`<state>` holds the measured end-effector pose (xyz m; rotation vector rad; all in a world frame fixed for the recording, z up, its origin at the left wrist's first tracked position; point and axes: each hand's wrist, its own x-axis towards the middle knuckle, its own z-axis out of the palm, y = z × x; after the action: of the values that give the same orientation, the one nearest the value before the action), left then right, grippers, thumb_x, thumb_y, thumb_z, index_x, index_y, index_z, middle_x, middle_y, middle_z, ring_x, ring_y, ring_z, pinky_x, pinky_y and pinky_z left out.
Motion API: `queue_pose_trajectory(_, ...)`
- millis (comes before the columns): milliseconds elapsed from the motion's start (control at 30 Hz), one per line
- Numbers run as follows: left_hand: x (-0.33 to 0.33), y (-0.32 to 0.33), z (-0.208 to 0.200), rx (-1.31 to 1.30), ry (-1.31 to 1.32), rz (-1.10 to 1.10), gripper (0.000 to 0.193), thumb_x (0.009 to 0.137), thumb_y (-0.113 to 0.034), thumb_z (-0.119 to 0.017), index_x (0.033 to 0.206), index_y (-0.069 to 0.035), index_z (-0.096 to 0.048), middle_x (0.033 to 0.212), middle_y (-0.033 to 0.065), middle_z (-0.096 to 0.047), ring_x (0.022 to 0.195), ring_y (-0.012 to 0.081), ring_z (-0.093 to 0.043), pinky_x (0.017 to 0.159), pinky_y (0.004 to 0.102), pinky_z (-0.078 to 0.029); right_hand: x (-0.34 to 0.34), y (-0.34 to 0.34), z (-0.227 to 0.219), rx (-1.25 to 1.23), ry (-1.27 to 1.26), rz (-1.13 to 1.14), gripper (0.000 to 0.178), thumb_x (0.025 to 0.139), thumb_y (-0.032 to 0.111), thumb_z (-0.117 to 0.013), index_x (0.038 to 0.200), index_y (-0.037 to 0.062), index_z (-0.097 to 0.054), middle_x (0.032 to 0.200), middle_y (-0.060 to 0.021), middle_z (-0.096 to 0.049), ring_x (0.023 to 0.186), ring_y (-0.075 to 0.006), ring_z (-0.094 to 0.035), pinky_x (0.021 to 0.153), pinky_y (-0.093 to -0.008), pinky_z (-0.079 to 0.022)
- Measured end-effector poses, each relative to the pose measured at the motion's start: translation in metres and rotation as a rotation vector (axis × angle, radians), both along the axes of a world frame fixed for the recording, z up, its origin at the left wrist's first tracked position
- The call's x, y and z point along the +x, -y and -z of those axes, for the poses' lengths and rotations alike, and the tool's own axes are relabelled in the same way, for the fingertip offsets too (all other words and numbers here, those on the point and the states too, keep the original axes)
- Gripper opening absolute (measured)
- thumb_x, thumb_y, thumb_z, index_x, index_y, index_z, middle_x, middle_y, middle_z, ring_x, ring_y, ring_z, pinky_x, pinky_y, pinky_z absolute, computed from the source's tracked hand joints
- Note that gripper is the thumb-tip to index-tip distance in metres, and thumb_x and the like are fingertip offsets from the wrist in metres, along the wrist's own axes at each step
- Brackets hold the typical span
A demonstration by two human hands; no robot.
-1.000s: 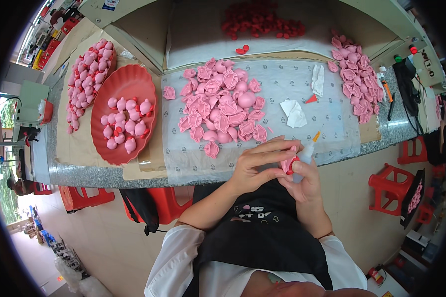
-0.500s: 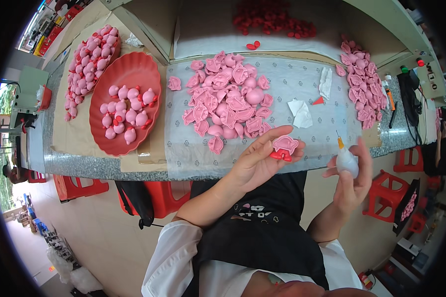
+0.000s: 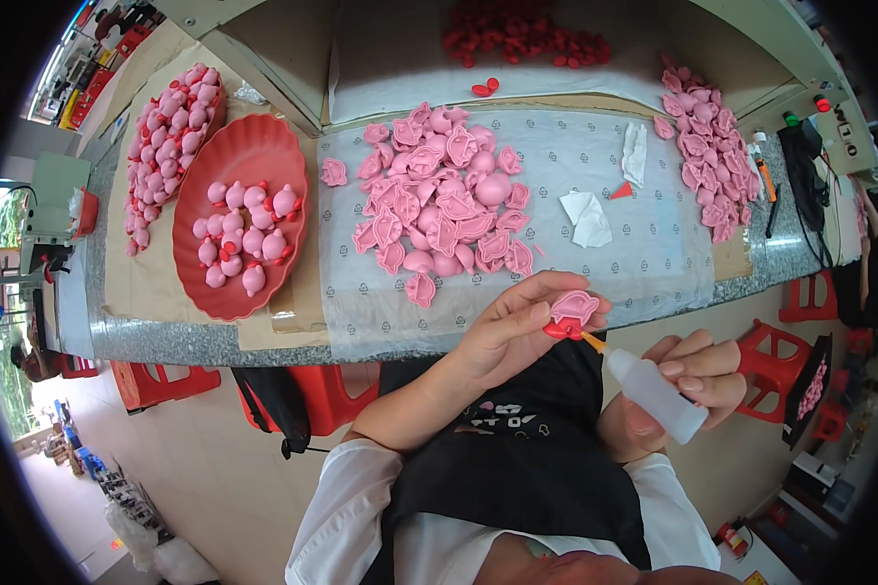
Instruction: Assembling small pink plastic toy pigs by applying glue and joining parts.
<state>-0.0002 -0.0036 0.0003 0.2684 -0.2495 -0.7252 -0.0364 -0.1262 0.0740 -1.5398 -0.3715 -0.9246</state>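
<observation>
My left hand pinches a small pink shell-shaped plastic piece with a red part at its lower side. In my right hand is a translucent squeeze bottle with an orange needle tip. The bottle tilts up to the left, and its tip is at or very near the red part; contact cannot be made out. Beyond my left hand lies a heap of pink half-shells on the patterned white sheet.
A red scalloped tray holds round pink pieces with red parts. More such pieces are piled behind it. Pink shells lie at the right, red pieces under the shelf. White tissues and a red scrap lie on the sheet.
My right hand has turned the bottle from upright to tilted and brought its tip left to the red part. My left hand has shifted slightly lower, still pinching the pink piece.
</observation>
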Motion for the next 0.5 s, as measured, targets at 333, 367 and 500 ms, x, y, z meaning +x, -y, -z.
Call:
queue_pose_trajectory(333, 0.0001, -0.0028, -0.0002, 0.005, -0.004, 0.017, 0.037, 0.079, -0.025, -0.049, 0.111, -0.008, -0.041, 0.111, 0.0191, -0.045, 0.104, 0.0275, -0.044, 0.091, 0.0387, -0.03, -0.0058, 0.0047, 0.0044, -0.056, -0.11, -0.201, 0.052, 0.044, 0.007, -0.079, 0.084, 0.0084, -0.046, 0.082, -0.0058, -0.047, 0.062, -0.0145, -0.049, 0.05, -0.0233, -0.044)
queue_pose_trajectory(367, -0.0002, -0.0028, -0.0004, 0.011, -0.006, 0.018, 0.037, 0.079, -0.025, -0.049, 0.111, -0.008, -0.041, 0.11, 0.0189, -0.045, 0.103, 0.0274, -0.044, 0.09, 0.0386, -0.03, -0.0051, 0.0054, 0.0047, -0.055, -0.1, -0.215, 0.053, 0.043, 0.006, -0.079, 0.084, 0.008, -0.046, 0.082, -0.0061, -0.048, 0.062, -0.0146, -0.049, 0.05, -0.0235, -0.044)
queue_pose_trajectory(500, -0.0003, -0.003, -0.0013, 0.014, -0.013, 0.022, 0.037, 0.079, -0.025, -0.049, 0.111, -0.008, -0.042, 0.11, 0.0186, -0.045, 0.103, 0.0272, -0.044, 0.09, 0.0383, -0.03, -0.0055, 0.004, 0.0031, -0.032, -0.09, -0.216, 0.053, 0.041, 0.004, -0.08, 0.083, 0.007, -0.048, 0.081, -0.0068, -0.048, 0.061, -0.015, -0.049, 0.05, -0.0238, -0.045)
